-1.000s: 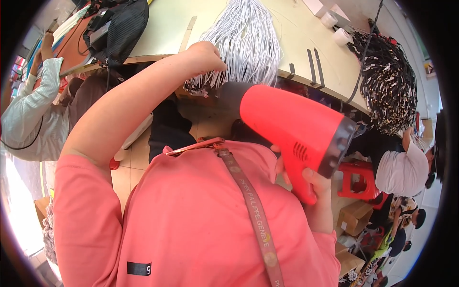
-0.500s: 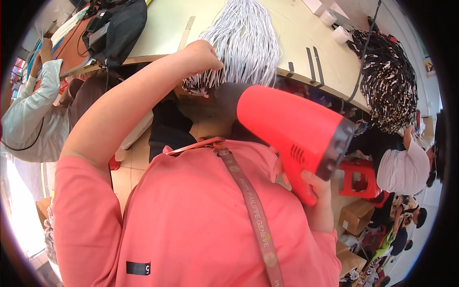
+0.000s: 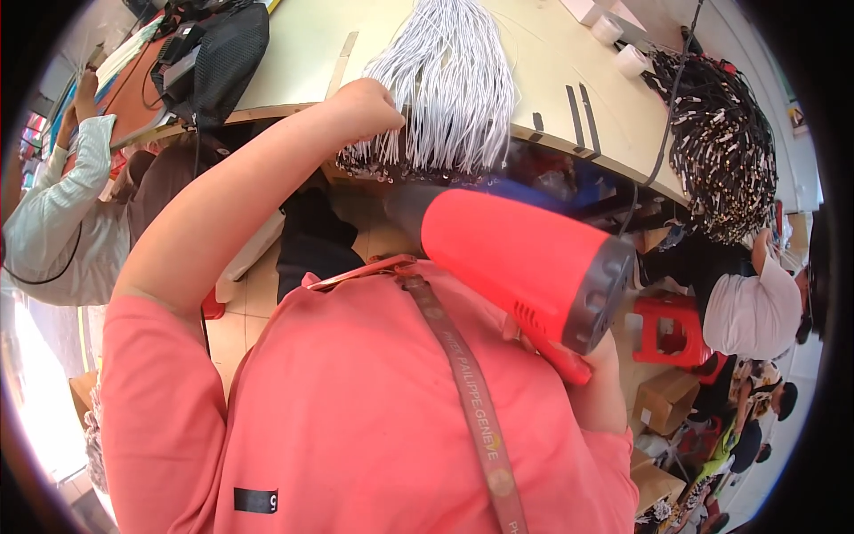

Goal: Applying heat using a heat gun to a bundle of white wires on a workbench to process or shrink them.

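A thick bundle of thin white cords (image 3: 449, 84) lies over the table's near edge, its dark-tipped ends hanging down. At the bundle's left side is my left hand (image 3: 369, 109), closed with the knuckles up; its fingers curl out of sight, so what they hold cannot be made out. My right hand (image 3: 602, 358) grips the handle of a red heat gun (image 3: 507, 249) with a dark nozzle and a dark rear end. The gun's body hides most of that hand. Its nozzle, blurred, points left, just below the hanging cord ends.
A pale table (image 3: 556, 89) bears black tape strips and white rolls (image 3: 632, 60). A black cord bundle (image 3: 725, 142) hangs at the right, beside a dark cable. Black mesh bag (image 3: 233, 71) lies at the left. Red stool (image 3: 669, 329), cartons and other people are around.
The heat gun has moved left and down and tilted, its nozzle now lower than the cord ends. My left hand has shifted slightly left. The cord ends hang more evenly spread.
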`<state>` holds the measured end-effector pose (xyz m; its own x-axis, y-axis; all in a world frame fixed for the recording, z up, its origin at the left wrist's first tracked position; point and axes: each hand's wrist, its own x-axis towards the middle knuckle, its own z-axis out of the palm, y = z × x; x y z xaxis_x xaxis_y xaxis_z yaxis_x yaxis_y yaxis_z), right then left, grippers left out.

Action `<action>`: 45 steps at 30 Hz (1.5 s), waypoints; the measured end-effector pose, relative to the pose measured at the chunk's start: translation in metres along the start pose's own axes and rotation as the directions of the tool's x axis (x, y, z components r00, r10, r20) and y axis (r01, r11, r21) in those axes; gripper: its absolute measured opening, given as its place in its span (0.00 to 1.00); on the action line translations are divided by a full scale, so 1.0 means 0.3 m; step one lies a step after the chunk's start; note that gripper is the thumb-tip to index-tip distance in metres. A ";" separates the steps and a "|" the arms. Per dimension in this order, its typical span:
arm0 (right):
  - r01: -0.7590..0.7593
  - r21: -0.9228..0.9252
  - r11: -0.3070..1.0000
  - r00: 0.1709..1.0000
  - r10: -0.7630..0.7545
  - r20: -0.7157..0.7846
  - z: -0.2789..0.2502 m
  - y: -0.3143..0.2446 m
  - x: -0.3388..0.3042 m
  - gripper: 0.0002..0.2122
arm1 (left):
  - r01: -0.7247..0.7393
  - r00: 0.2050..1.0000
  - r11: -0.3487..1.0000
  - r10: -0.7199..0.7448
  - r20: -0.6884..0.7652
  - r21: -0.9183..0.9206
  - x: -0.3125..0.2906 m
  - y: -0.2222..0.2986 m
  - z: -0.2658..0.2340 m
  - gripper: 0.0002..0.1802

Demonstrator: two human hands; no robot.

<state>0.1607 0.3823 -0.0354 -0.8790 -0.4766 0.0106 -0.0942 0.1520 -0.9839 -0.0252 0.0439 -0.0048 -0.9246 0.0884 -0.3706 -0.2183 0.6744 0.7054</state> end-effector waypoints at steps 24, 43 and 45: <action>-0.147 0.528 0.836 0.964 0.241 -0.113 0.067 -0.184 0.068 0.37 | -0.044 0.990 0.993 0.059 0.131 -0.113 -0.014 -0.013 -0.020 0.12; -0.189 0.546 0.816 0.965 0.258 -0.051 0.029 -0.151 0.016 0.36 | -0.212 0.932 0.866 0.319 -0.174 0.453 -0.073 -0.006 0.049 0.08; -0.194 0.539 0.820 0.966 0.256 -0.043 0.028 -0.149 0.008 0.37 | -0.147 0.860 0.701 0.439 -0.261 0.698 -0.106 0.015 0.070 0.08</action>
<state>0.1667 0.3670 0.0070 -0.8929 -0.3845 -0.2341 0.3446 -0.2493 -0.9050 0.0097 0.0595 -0.0027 -0.9722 0.1809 0.1486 0.2002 0.9714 0.1276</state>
